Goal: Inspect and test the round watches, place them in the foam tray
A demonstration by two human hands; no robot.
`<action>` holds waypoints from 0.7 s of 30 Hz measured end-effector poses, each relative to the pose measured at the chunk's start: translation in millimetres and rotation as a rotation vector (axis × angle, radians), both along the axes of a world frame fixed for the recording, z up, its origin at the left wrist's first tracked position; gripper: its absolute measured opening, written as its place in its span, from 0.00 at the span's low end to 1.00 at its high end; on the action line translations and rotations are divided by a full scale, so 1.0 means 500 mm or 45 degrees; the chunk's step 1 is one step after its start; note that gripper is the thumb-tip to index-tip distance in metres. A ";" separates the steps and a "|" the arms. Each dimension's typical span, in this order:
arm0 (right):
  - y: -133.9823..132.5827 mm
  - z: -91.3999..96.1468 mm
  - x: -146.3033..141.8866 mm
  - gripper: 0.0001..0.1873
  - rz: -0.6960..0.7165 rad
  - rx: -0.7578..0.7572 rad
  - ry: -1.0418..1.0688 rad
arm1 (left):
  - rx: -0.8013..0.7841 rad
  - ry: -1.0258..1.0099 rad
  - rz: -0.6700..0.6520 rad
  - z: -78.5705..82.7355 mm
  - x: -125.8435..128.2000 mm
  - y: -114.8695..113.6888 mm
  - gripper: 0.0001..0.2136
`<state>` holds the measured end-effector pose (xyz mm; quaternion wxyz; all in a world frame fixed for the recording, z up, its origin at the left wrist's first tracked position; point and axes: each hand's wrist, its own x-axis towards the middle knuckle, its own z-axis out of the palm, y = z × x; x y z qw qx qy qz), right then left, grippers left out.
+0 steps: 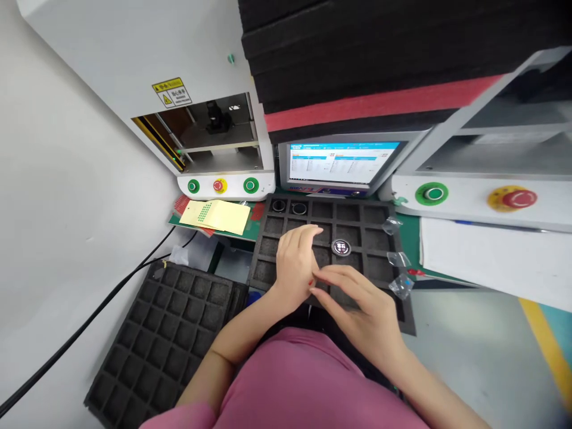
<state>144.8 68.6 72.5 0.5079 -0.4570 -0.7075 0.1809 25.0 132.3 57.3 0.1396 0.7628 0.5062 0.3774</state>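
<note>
My left hand is over the foam tray, fingers stretched out close together and pointing away from me. My right hand meets it from the right, thumb and forefinger curved into a pinch at the edge of the left palm. A tiny red spot shows between those fingertips; whether it is held or stuck to the skin I cannot tell. Just beyond my hands, a round watch face with a lit display lies on the tray. Two dark round watch faces sit in its far-left pockets.
Behind the tray stands a monitor, between machines with green buttons and red stop buttons. Clear plastic pieces lie along the tray's right edge. Stacked foam trays, yellow paper and black cables are at left.
</note>
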 end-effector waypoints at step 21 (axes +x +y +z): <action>-0.038 0.009 0.050 0.06 -0.259 0.057 0.029 | -0.470 0.254 0.268 -0.104 -0.001 0.075 0.13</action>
